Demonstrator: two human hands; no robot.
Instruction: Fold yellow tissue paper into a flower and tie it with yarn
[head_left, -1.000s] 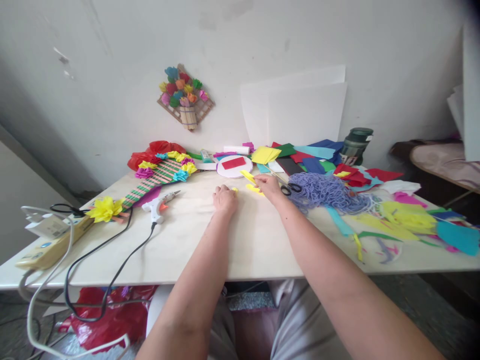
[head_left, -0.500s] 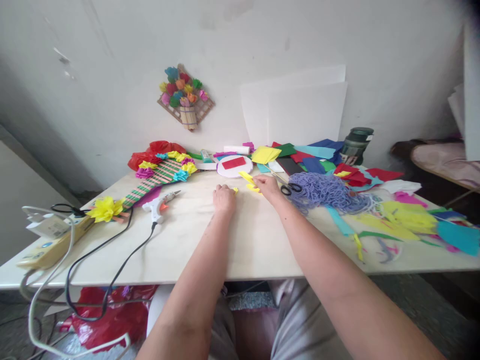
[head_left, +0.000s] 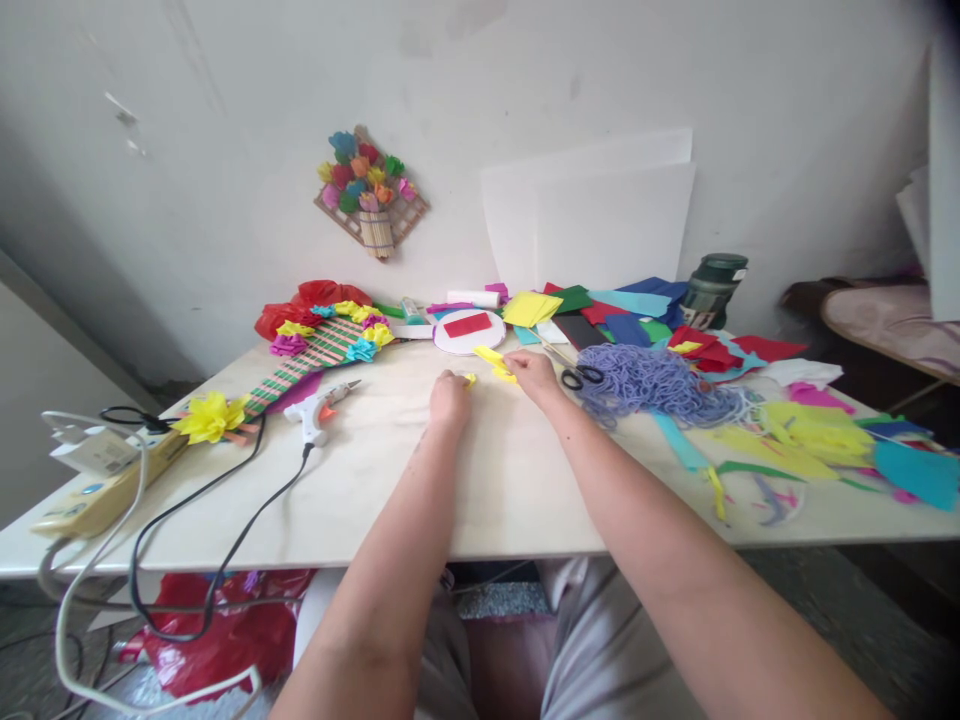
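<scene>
My left hand is closed near the middle of the table, with a small bit of yellow paper showing at its fingertips. Just to the right, my right hand pinches a folded yellow paper strip that points toward the left. Below that strip another yellow paper piece shows; whether it is held or lies on the table I cannot tell. Behind the hands lies a white oval card with a red paper rectangle on it. Black-handled scissors rest beside my right hand.
A glue gun with its cord lies left, near a flower-trimmed striped craft and a power strip. Purple yarn, coloured paper sheets and a dark jar occupy the right and back.
The yellow strip in my right hand has shifted slightly left and down. My left hand has turned a little, its fingers drawn closer together.
</scene>
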